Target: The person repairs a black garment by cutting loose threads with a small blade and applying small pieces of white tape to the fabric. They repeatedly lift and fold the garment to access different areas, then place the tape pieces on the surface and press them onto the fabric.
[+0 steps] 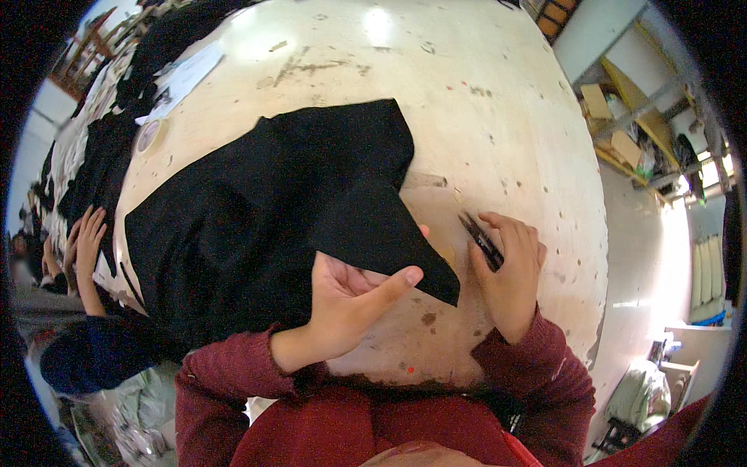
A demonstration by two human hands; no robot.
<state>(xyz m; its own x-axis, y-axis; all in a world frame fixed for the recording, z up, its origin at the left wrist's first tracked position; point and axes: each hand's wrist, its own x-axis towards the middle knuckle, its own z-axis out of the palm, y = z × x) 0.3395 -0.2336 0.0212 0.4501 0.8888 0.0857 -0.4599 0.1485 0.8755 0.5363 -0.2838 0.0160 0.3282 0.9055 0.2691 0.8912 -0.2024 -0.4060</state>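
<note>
A piece of black cloth point(272, 194) lies spread over the pale tabletop point(506, 156), left of the middle. My left hand point(346, 303) holds its near right corner, thumb on top and the other fingers mostly hidden beneath; one fingertip shows past the cloth's right edge. To the right, my right hand point(512, 261) rests on the table with its fingers closed around small black thread snips point(482, 241). The snips' pointed ends face away from me, a short gap from the cloth.
A tape roll point(151, 136) and white paper sheets point(191, 74) lie beyond the cloth at the left. Dark and light garments point(93, 163) are heaped along that side, where another person's hand point(91, 233) touches them. Shelves point(638, 140) stand beyond the table's right edge.
</note>
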